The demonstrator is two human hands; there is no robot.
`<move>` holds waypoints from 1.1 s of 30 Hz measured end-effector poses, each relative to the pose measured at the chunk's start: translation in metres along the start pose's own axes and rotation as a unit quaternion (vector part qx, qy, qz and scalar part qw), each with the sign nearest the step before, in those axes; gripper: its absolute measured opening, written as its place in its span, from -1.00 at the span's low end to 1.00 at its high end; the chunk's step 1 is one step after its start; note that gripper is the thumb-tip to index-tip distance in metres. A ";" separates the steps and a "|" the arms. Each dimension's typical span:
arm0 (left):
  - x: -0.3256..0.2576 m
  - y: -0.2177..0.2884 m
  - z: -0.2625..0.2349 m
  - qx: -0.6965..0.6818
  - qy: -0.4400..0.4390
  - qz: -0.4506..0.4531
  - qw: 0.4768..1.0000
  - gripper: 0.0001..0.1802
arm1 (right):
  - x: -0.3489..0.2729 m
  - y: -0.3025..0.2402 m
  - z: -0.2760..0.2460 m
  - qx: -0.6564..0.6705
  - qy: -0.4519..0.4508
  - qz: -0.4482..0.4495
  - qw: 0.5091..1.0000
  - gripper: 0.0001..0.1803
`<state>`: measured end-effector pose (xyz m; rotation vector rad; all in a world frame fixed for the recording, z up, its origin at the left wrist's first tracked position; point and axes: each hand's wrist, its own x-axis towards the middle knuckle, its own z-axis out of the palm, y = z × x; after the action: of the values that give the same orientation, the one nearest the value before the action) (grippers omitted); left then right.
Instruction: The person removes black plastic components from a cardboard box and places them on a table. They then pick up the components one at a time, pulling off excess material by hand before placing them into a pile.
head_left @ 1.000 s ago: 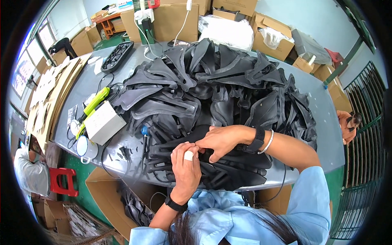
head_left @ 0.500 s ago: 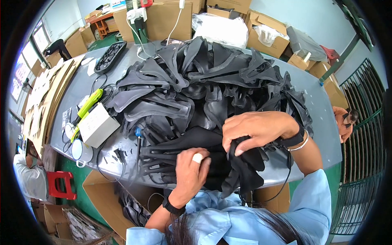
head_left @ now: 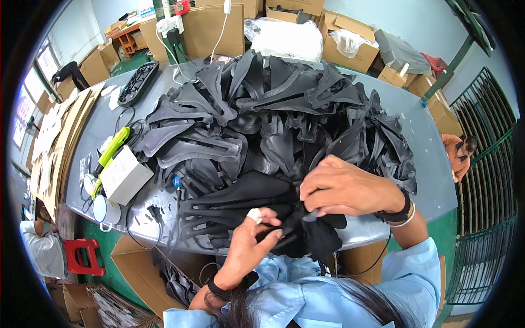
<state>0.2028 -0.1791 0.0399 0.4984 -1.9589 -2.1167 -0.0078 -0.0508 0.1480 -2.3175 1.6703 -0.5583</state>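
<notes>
Several dark, soft black pieces with finger-like strips [head_left: 240, 199] lie in front of me at the near edge of the grey table. My left hand [head_left: 249, 240], with a white wrap on one finger, hovers at their near edge with thumb and fingers apart. My right hand [head_left: 347, 188] is closed in a pinch on a bunched black fabric piece [head_left: 322, 235], which hangs over the table's edge. A small greyish bit shows under its fingertips, too small to name. Beyond both hands, a large heap of curved black moulded pieces [head_left: 268, 104] with slots spreads across the table.
At left are a white box [head_left: 127, 175], a yellow-green tool [head_left: 114, 146], a white mug [head_left: 106, 211], cables and a black tray [head_left: 139, 83]. Flat cardboard sheets [head_left: 63, 147] line the left side. An open carton [head_left: 142, 262] stands below the table's edge. Another person [head_left: 457, 156] is at far right.
My left hand has lifted its fingers off the black pieces and shifted slightly down. The right hand has turned and gathered the fabric tighter. The whole view has shifted a little.
</notes>
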 end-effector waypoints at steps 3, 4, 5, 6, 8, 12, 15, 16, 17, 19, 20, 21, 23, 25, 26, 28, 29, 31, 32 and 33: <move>0.000 -0.010 -0.007 -0.087 0.017 -0.029 0.996 -0.71 | -0.028 0.010 -0.012 0.102 -0.018 -0.013 0.994 -0.84; 0.000 -0.016 -0.012 -0.084 0.037 -0.022 0.996 -0.74 | -0.039 0.014 -0.016 0.135 -0.010 -0.013 0.991 -0.81; 0.000 -0.019 -0.017 -0.081 0.052 -0.023 0.995 -0.77 | -0.046 0.017 -0.021 0.150 -0.005 -0.013 0.989 -0.87; 0.000 -0.021 -0.021 -0.078 0.067 -0.025 0.994 -0.79 | -0.055 0.020 -0.026 0.165 0.000 -0.012 0.986 -0.90; 0.005 -0.025 -0.028 -0.110 0.087 -0.024 0.990 -0.85 | -0.081 0.027 -0.031 0.211 0.073 -0.004 0.975 -0.89; 0.005 -0.019 -0.023 -0.056 0.141 -0.018 0.988 -0.83 | -0.119 0.042 -0.024 0.320 0.181 0.096 0.925 -0.83; 0.007 -0.002 -0.003 -0.056 -0.007 0.011 0.998 -0.63 | -0.098 0.032 -0.017 0.337 0.142 0.067 0.928 -0.82; 0.008 0.015 0.008 0.010 -0.063 0.036 0.997 -0.59 | -0.093 0.028 -0.014 0.365 0.141 0.070 0.918 -0.82; 0.013 0.021 0.017 0.111 -0.111 0.139 0.978 -0.49 | -0.096 0.029 -0.015 0.369 0.120 0.068 0.919 -0.81; 0.020 0.026 0.033 0.269 -0.145 0.314 0.899 -0.39 | -0.099 0.027 -0.018 0.373 0.099 0.064 0.920 -0.80; 0.023 0.031 0.038 0.323 -0.169 0.339 0.867 -0.34 | -0.099 0.022 -0.023 0.334 0.084 0.068 0.936 -0.81; 0.027 0.036 0.044 0.315 -0.174 0.352 0.864 -0.38 | -0.099 0.018 -0.026 0.295 0.068 0.071 0.950 -0.83; 0.036 0.035 0.046 0.309 -0.210 0.378 0.847 -0.42 | -0.097 0.013 -0.029 0.287 0.055 0.064 0.954 -0.86; 0.050 0.033 0.046 0.262 -0.252 0.437 0.823 -0.54 | -0.105 0.007 -0.032 0.270 0.077 0.088 0.956 -0.89; 0.055 0.031 0.039 0.225 -0.255 0.426 0.838 -0.60 | -0.116 0.010 -0.032 0.269 0.080 0.090 0.956 -0.89; 0.060 0.027 0.029 0.119 -0.208 0.371 0.897 -0.65 | -0.151 0.028 -0.025 0.313 0.189 0.093 0.926 -0.90; 0.065 0.014 0.018 0.107 -0.194 0.350 0.910 -0.68 | -0.163 0.037 -0.018 0.331 0.252 0.062 0.907 -0.92; 0.063 0.008 0.003 -0.025 -0.111 0.301 0.947 -0.77 | -0.208 0.047 -0.008 0.347 0.349 0.078 0.867 -0.88; 0.064 -0.002 -0.005 -0.051 -0.020 0.277 0.959 -0.82 | -0.224 0.048 -0.006 0.360 0.440 0.092 0.818 -0.84; 0.060 -0.006 -0.014 -0.106 0.049 0.230 0.966 -0.78 | -0.229 0.047 -0.005 0.363 0.441 0.091 0.816 -0.84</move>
<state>0.1535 -0.2141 0.0273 0.0911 -1.5773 -1.9253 -0.1143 0.1509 0.0948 -1.3462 1.4927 -2.0158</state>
